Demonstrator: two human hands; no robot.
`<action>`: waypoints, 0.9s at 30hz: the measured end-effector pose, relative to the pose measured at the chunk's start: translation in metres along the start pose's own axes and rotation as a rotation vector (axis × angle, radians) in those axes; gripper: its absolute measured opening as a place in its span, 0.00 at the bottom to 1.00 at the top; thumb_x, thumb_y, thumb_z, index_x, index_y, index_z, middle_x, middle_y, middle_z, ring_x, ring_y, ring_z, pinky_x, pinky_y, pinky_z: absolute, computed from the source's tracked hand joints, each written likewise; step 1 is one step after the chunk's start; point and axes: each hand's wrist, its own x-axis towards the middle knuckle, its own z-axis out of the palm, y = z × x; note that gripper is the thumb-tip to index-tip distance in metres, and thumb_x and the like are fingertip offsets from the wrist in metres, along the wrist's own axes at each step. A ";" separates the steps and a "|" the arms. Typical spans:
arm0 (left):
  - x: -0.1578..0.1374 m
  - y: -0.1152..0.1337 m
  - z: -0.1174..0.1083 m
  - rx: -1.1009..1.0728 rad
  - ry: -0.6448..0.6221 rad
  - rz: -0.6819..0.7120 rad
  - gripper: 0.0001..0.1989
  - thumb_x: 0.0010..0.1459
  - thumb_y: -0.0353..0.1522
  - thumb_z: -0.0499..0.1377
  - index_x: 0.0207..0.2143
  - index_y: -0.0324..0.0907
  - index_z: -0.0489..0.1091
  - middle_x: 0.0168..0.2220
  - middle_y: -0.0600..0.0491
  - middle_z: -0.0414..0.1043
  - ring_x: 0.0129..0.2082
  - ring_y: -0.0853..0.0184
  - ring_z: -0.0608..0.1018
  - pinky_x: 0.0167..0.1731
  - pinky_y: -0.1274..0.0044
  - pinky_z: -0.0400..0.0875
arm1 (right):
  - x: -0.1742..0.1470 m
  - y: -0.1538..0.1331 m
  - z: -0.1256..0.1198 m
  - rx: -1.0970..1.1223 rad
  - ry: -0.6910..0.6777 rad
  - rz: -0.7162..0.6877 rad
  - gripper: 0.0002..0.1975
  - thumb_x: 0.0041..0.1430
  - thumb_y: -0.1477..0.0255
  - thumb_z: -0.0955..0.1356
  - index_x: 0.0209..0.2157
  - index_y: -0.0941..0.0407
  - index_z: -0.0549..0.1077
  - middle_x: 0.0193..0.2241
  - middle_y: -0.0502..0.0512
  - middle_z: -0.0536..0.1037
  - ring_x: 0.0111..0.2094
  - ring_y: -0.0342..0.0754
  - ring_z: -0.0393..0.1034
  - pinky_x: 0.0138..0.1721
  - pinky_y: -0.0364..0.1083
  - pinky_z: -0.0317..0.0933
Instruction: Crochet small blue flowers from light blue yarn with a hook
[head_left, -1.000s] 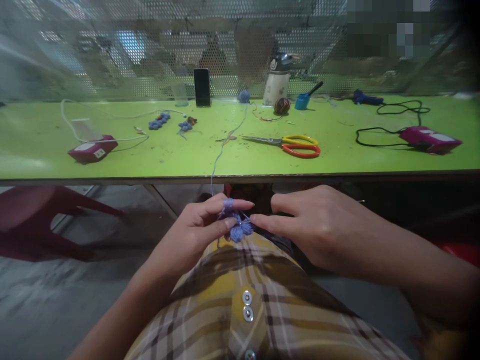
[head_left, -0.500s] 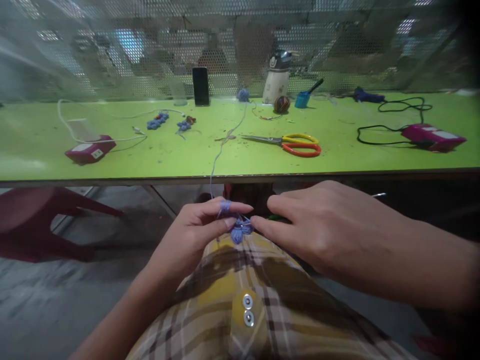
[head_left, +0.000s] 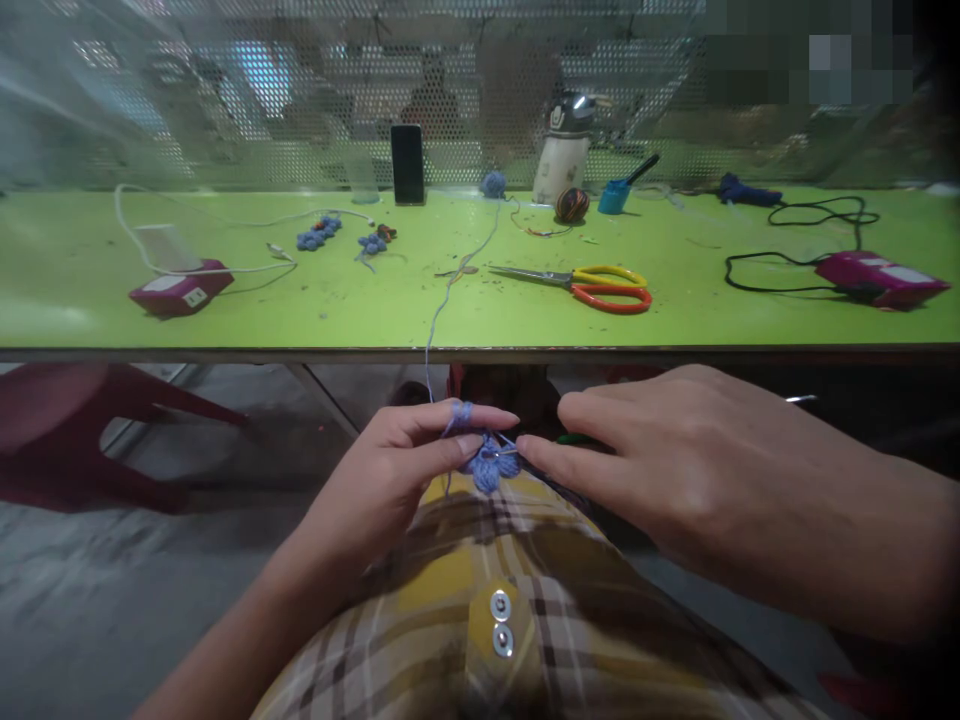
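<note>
My left hand (head_left: 405,445) pinches a small blue crocheted piece (head_left: 487,474) with petal-like lobes between thumb and fingers, just above my lap. Blue yarn (head_left: 450,290) is wound round its outstretched index finger and runs up over the table edge to a blue yarn ball (head_left: 493,184). Closed on a crochet hook, my right hand (head_left: 652,430) is at the right side of the piece. Only the green handle (head_left: 574,439) and a bit of the thin metal shaft show; the shaft lies at the middle of the piece. My fingers hide the rest of the hook.
On the green table (head_left: 360,320) lie scissors (head_left: 574,284) with yellow and orange handles, blue crocheted pieces (head_left: 319,233), a dark multicoloured yarn ball (head_left: 571,205) and two magenta boxes (head_left: 184,290) with cords. Behind stand a phone (head_left: 408,165) and a flask (head_left: 562,150). A red stool (head_left: 67,430) stands left.
My right hand with the hook has shifted slightly right, away from my left fingers. More of the crocheted piece's middle shows. The whole view has moved a little.
</note>
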 end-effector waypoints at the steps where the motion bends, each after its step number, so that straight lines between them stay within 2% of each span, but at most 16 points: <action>1: 0.000 0.000 0.000 0.010 -0.001 0.005 0.10 0.58 0.29 0.62 0.41 0.47 0.81 0.37 0.54 0.81 0.36 0.69 0.79 0.41 0.78 0.69 | 0.000 0.000 0.000 0.000 0.001 -0.001 0.07 0.55 0.81 0.67 0.34 0.60 0.78 0.22 0.54 0.71 0.20 0.46 0.61 0.22 0.46 0.41; 9: -0.002 0.004 0.001 0.051 -0.004 0.011 0.10 0.55 0.30 0.66 0.40 0.49 0.81 0.38 0.56 0.80 0.38 0.70 0.79 0.42 0.79 0.70 | 0.000 0.000 -0.001 -0.002 -0.021 0.007 0.08 0.57 0.80 0.66 0.34 0.60 0.77 0.22 0.54 0.71 0.20 0.44 0.57 0.24 0.46 0.39; 15: -0.001 0.000 0.001 0.010 -0.042 0.053 0.12 0.53 0.29 0.68 0.41 0.49 0.80 0.38 0.58 0.79 0.37 0.74 0.78 0.41 0.84 0.70 | 0.003 -0.002 -0.002 -0.024 -0.011 0.004 0.08 0.54 0.81 0.68 0.34 0.60 0.78 0.22 0.54 0.72 0.19 0.46 0.61 0.23 0.46 0.39; 20: 0.000 -0.006 -0.001 -0.050 -0.084 0.075 0.14 0.54 0.28 0.68 0.44 0.49 0.79 0.39 0.58 0.80 0.38 0.74 0.78 0.42 0.84 0.70 | 0.004 -0.003 -0.002 -0.041 -0.016 0.010 0.08 0.53 0.80 0.69 0.36 0.59 0.79 0.22 0.54 0.73 0.19 0.47 0.62 0.22 0.46 0.40; 27: 0.000 -0.007 -0.001 0.033 -0.027 0.108 0.14 0.53 0.30 0.69 0.43 0.52 0.80 0.38 0.58 0.76 0.38 0.73 0.77 0.42 0.82 0.70 | 0.007 -0.005 -0.004 -0.061 -0.059 0.023 0.05 0.54 0.79 0.70 0.33 0.58 0.78 0.22 0.54 0.74 0.20 0.47 0.63 0.21 0.46 0.40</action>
